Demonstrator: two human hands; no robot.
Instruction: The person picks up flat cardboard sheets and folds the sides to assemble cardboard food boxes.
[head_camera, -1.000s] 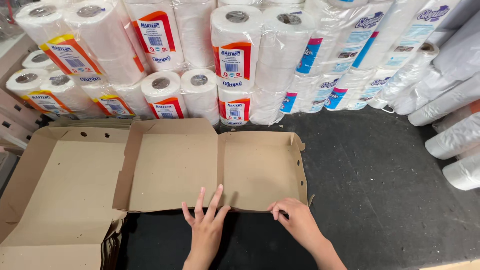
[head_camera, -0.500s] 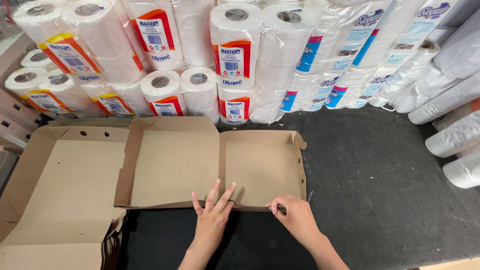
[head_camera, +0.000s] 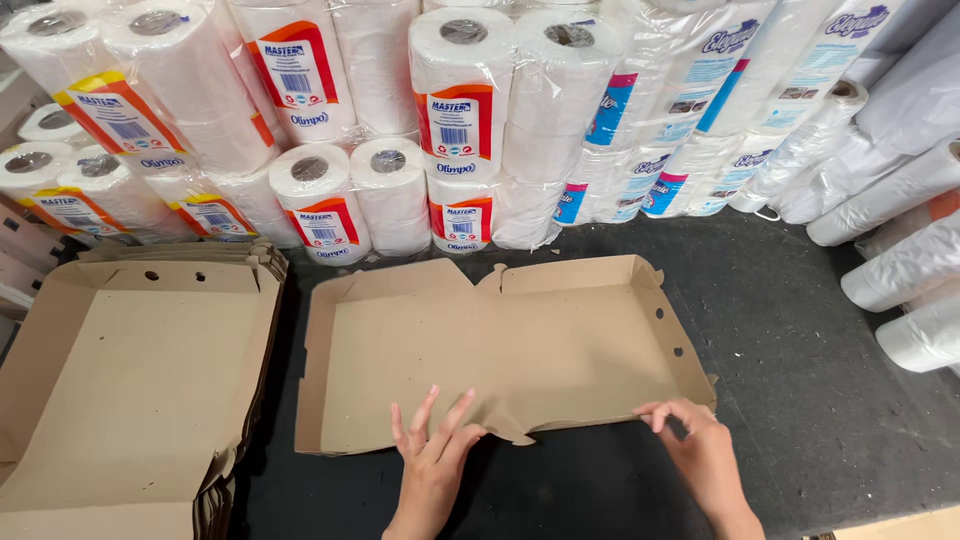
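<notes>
Flat, left hand (head_camera: 432, 470) presses cardboard box blank (head_camera: 500, 345); right hand (head_camera: 700, 455) pinches edge.

Dark, matte black work surface (head_camera: 800, 370), slightly speckled. Lying flat on it at centre: an unfolded brown cardboard box blank (head_camera: 500, 340), side flaps partly raised, small round holes along the right flap. Just beside it to the left, a stack of like cardboard blanks (head_camera: 130, 390), edges layered, top one open-faced. Along the far edge, wrapped packs of white paper rolls (head_camera: 460, 130) stand in rows, some stacked. At the right, long plastic-wrapped white rolls (head_camera: 900, 270) lie on their sides.
</notes>
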